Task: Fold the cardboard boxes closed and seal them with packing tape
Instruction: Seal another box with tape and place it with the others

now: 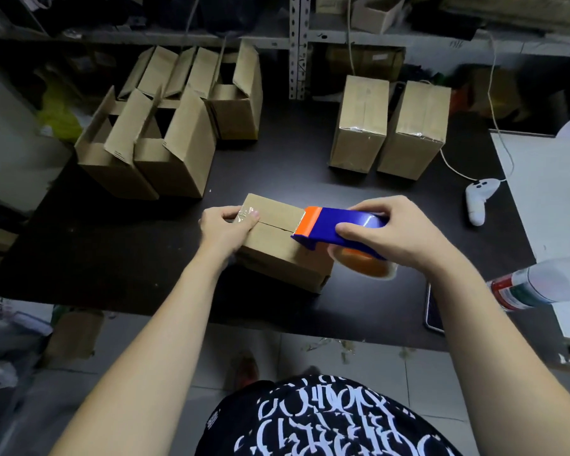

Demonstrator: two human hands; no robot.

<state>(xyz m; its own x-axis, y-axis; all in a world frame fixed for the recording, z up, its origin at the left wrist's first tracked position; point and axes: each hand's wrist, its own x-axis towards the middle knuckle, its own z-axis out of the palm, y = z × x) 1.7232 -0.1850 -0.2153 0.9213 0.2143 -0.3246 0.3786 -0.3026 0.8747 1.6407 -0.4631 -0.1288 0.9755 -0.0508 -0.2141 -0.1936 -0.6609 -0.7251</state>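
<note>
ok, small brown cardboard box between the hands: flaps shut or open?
Shut. The brown cardboard box has both flaps flat, meeting at a seam; clear tape only under the left hand's thumb.

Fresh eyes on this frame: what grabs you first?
The blue and orange tape dispenser, gripped by the right hand, sits at the right end of the closed brown cardboard box mid-table, whose left end the left hand holds. Behind, open-flapped cardboard boxes cluster far left; two taped cardboard boxes stand far right.

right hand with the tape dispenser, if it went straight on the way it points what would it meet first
Along the box top, the right hand and its tape dispenser would likely first meet the left hand gripping the far end.
</note>
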